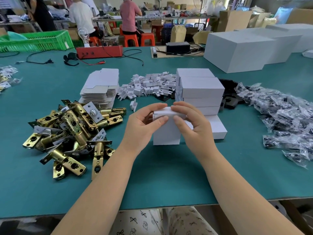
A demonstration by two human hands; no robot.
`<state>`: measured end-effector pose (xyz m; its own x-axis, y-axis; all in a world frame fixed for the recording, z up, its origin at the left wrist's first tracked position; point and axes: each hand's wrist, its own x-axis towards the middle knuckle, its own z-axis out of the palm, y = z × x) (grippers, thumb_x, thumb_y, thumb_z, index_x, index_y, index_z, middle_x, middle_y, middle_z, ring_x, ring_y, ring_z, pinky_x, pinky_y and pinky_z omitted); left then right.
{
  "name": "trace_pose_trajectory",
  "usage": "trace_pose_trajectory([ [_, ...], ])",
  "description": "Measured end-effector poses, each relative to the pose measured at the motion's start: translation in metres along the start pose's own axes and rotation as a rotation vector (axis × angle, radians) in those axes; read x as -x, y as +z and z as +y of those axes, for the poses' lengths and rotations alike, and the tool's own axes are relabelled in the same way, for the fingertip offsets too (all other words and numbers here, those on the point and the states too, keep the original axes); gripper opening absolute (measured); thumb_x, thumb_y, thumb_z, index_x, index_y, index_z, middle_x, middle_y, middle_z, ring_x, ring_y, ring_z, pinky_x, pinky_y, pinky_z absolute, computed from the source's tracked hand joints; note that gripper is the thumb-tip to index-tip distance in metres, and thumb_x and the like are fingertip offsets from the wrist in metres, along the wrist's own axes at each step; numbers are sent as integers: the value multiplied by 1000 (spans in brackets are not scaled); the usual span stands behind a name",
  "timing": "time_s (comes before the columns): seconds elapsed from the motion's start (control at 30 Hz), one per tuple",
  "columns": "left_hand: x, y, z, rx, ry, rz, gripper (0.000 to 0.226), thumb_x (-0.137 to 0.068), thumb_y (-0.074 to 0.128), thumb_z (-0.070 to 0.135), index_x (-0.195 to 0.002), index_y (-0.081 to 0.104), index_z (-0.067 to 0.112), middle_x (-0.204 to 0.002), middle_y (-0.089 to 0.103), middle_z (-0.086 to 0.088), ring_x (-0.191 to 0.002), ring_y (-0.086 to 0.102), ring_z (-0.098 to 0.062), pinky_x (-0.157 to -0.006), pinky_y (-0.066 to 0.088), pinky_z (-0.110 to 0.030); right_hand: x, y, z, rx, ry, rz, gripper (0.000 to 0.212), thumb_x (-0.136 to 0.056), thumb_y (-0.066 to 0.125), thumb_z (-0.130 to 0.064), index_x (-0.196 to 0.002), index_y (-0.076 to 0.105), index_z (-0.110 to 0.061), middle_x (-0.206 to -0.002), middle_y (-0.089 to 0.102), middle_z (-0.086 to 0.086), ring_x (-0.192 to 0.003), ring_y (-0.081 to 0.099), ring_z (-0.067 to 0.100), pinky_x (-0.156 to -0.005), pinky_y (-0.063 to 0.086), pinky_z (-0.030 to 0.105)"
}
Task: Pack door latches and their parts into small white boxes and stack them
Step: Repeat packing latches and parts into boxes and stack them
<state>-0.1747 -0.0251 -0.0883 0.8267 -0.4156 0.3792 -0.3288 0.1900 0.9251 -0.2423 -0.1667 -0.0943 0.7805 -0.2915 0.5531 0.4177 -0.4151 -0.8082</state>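
Small white box point(166, 131) upright on table point(152, 184), top pinched between both hands' fingers point(162, 118).

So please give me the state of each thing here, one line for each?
small white box: upright on the table, top flap being closed
left hand: grips the box top
right hand: grips the box top
packed boxes: closed, stacked
flat boxes: unfolded, piled
door latches: loose heap
plastic bags: sealed, heaped
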Motion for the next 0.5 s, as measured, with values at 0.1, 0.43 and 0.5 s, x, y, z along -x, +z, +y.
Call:
trace_pose_trajectory([
  [0.1,1,2,2,38,19,23,18,-84,67,20,-96,73,31,-95,72,5,-86,62,-11,-75,52,-19,-4,0,-6,3,-22,2,23,-92,58,-11,-103,63,-31,-110,60,-17,-105,54,-4,-88,42,13],
  [0.43,-1,-1,4,89,-32,-48,24,-90,56,20,-93,74,35,-99,70,6,-94,59,-11,-88,48,-31,-8,0,-3,0,-9,-35,21,-95,53,-15,-100,65,-30,-111,61,-9,-107,53,-3,-86,39,10],
  [0.5,-3,-3,4,78,-53,-74,22,-88,57,22,-89,75,34,-105,70,6,-100,59,-13,-95,45,-38,-6,-1,2,-13,6,-45,20,-95,50,-15,-103,65,-25,-117,58,-9,-113,50,-3,-89,38,11],
])
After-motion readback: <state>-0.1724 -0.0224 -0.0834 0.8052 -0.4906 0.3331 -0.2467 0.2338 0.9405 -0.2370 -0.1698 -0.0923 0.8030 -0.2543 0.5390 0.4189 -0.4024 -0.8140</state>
